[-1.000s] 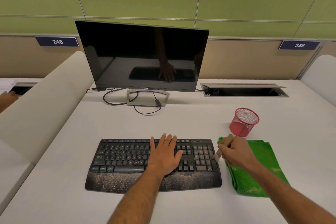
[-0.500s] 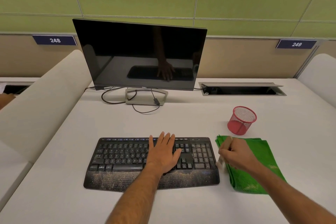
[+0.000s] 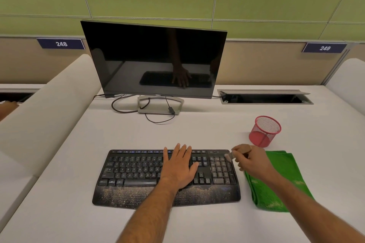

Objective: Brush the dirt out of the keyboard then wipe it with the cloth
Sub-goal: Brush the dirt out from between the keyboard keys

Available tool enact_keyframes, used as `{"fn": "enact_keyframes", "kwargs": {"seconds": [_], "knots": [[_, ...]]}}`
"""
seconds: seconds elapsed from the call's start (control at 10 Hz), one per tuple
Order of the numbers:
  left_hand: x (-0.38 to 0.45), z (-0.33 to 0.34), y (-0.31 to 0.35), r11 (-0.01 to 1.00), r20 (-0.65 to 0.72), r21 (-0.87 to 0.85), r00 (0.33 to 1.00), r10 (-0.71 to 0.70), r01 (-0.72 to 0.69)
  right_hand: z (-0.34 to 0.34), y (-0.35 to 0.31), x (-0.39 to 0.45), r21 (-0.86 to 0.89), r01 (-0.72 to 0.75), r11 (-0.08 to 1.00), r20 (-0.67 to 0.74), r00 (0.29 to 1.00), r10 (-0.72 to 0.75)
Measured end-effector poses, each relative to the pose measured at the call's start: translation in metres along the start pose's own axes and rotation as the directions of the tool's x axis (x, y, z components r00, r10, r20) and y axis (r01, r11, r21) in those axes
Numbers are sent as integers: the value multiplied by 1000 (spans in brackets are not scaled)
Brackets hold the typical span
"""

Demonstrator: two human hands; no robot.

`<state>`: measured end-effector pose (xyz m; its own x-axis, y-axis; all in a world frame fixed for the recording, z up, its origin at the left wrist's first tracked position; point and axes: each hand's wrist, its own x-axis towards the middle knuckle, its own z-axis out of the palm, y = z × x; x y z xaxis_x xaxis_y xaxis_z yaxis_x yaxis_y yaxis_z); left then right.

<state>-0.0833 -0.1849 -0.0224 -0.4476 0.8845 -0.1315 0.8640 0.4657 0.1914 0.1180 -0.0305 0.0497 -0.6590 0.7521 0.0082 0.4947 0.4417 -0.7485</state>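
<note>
A black keyboard lies on the white desk, its wrist rest speckled with sandy dirt. My left hand lies flat on the keys right of centre, fingers straight and spread. My right hand grips a small brush, whose pale bristles touch the top right corner of the number pad. The brush handle is mostly hidden in my fingers. A folded green cloth lies just right of the keyboard, partly under my right forearm.
A red mesh cup stands behind the cloth. A dark monitor with trailing cables sits at the back, an open cable hatch to its right. White padded dividers flank the desk.
My right hand has moved the brush up along the keyboard's right edge, from near the lower number pad to its top right corner. My left hand has stayed flat on the keys.
</note>
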Motion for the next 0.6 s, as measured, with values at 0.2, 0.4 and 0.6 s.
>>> {"fn": "enact_keyframes", "kwargs": {"seconds": [0.2,0.4,0.6], "knots": [[1,1,0,1000,-2,-3,1000,2,-2,-13,6,12,-145,60,988,223,975,-26],[0,0,-1,1000,-5,0,1000,6,-6,-11,3,20,-222,227,948,142,970,-199],[0,0,-1,1000,-5,-7,1000,11,-11,-6,2,23,-216,203,955,270,952,-142]]}}
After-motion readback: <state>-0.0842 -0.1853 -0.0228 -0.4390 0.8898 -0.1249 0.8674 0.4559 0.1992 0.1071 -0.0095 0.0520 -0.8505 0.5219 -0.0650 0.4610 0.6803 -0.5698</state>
